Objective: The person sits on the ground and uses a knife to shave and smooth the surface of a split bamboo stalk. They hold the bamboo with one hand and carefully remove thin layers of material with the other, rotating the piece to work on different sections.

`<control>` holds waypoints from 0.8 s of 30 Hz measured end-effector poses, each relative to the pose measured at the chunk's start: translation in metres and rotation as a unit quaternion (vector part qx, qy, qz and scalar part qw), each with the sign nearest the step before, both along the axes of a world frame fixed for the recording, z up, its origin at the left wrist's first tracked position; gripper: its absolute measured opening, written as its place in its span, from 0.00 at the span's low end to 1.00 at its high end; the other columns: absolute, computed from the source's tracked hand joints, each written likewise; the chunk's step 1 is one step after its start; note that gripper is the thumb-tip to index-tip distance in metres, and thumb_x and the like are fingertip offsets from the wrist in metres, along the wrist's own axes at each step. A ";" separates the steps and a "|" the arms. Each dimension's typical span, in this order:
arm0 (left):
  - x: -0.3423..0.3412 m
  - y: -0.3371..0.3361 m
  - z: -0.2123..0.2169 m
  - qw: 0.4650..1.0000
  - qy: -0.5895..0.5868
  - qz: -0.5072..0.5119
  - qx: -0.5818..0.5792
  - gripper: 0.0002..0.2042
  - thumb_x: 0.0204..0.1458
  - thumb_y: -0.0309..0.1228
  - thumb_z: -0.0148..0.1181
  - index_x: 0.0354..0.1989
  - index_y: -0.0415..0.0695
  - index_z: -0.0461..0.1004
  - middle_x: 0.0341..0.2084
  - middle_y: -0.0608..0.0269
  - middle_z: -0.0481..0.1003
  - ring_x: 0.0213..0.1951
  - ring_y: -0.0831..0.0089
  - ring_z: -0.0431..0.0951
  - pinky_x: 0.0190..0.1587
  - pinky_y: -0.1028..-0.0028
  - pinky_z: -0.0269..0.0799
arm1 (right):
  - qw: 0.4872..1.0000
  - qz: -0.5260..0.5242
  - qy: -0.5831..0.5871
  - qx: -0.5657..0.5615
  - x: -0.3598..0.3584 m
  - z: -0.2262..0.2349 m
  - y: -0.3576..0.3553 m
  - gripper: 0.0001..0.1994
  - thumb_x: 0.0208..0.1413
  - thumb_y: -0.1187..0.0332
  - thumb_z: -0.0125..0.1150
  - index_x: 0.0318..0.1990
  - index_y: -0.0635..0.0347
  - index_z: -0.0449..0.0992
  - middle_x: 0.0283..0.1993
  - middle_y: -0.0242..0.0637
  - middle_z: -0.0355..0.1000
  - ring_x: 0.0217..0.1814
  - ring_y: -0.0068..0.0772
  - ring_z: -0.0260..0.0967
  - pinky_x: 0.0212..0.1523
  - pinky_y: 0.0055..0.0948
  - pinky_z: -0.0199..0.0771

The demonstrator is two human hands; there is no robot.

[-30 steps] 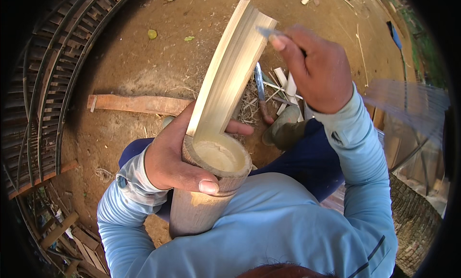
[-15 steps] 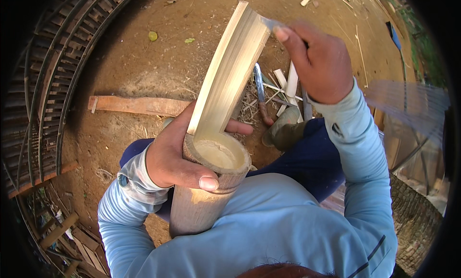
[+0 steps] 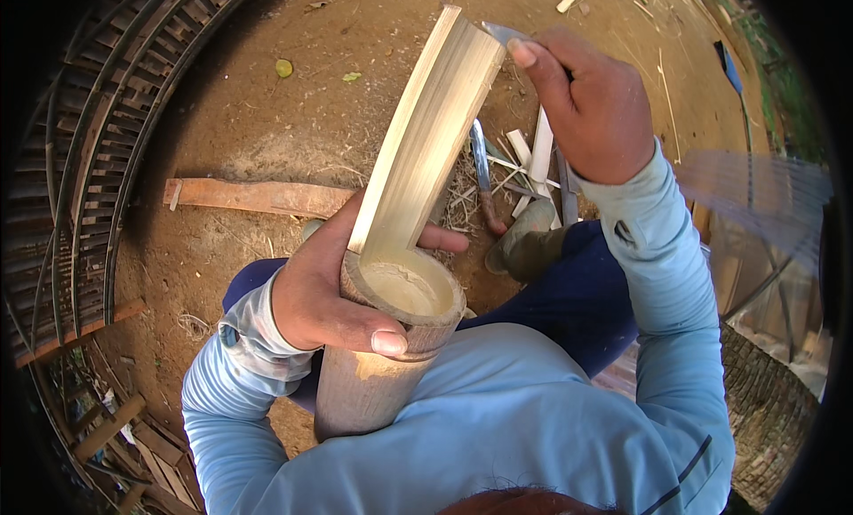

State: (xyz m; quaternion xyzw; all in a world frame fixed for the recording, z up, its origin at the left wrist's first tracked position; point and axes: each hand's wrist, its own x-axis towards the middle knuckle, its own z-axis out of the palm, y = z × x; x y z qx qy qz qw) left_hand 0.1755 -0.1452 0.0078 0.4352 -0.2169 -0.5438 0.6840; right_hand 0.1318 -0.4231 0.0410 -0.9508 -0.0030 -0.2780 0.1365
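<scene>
My left hand (image 3: 324, 288) is wrapped around a bamboo section (image 3: 373, 395), its thumb across the front just under the rim. The bamboo stands in my lap against my shirt, tilted. Its near part is a round cup with a closed floor (image 3: 404, 287); from the far side of the rim a long curved strip of wall (image 3: 426, 133) rises. At the strip's upper right corner is my right hand (image 3: 591, 115), closed on a small knife. Only part of its metal blade (image 3: 505, 33) shows, touching or very near the strip's edge; its handle is hidden in my fist.
Beyond my knees, a long-bladed tool with a wooden handle (image 3: 484, 173) lies among pale bamboo offcuts (image 3: 533, 159). A flat wooden plank (image 3: 258, 195) rests on the dirt floor at left. Slatted bamboo racks (image 3: 98, 142) stand far left; clear plastic sheeting (image 3: 755, 195) is at right.
The knife blade, blurred before, now shows sharply at the strip's corner. My right hand has shifted very slightly, and the strip's top leans a little further right. My left hand keeps its grip.
</scene>
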 end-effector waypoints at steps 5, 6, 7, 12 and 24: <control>0.000 -0.001 -0.002 1.000 -0.017 0.006 0.017 0.61 0.29 0.42 0.82 0.72 0.36 0.47 0.61 0.29 0.65 0.51 0.60 0.79 0.54 0.65 0.75 | 0.999 0.033 0.015 0.027 -0.008 -0.007 0.010 0.16 0.67 0.57 0.58 0.34 0.62 0.76 0.21 0.47 0.63 0.20 0.46 0.64 0.23 0.37 0.64; 0.001 0.000 -0.002 1.000 -0.010 0.000 0.010 0.61 0.31 0.40 0.82 0.73 0.36 0.46 0.60 0.32 0.66 0.54 0.59 0.77 0.56 0.64 0.73 | 0.999 0.018 0.020 0.022 -0.005 -0.004 0.008 0.16 0.67 0.57 0.58 0.34 0.63 0.76 0.21 0.47 0.64 0.20 0.45 0.65 0.23 0.37 0.64; 0.002 0.002 -0.002 1.000 -0.002 -0.005 0.003 0.61 0.32 0.39 0.82 0.74 0.37 0.44 0.60 0.35 0.67 0.57 0.59 0.74 0.58 0.63 0.70 | 1.000 0.002 0.025 0.017 -0.004 -0.003 0.006 0.16 0.67 0.57 0.58 0.34 0.63 0.76 0.21 0.47 0.64 0.20 0.45 0.65 0.23 0.37 0.64; 0.003 0.002 -0.003 1.000 0.002 -0.012 -0.006 0.61 0.34 0.39 0.82 0.74 0.38 0.43 0.60 0.38 0.68 0.59 0.59 0.72 0.60 0.62 0.68 | 0.999 0.018 0.009 0.025 -0.010 -0.009 0.010 0.15 0.64 0.53 0.59 0.34 0.53 0.79 0.21 0.43 0.71 0.22 0.53 0.72 0.22 0.45 0.69; 0.002 0.003 -0.004 1.000 -0.005 -0.014 -0.009 0.61 0.34 0.37 0.81 0.75 0.38 0.42 0.62 0.38 0.66 0.60 0.59 0.71 0.61 0.61 0.68 | 1.000 -0.005 0.026 0.011 -0.008 -0.002 0.009 0.14 0.64 0.54 0.59 0.35 0.53 0.80 0.21 0.43 0.71 0.22 0.52 0.71 0.22 0.44 0.69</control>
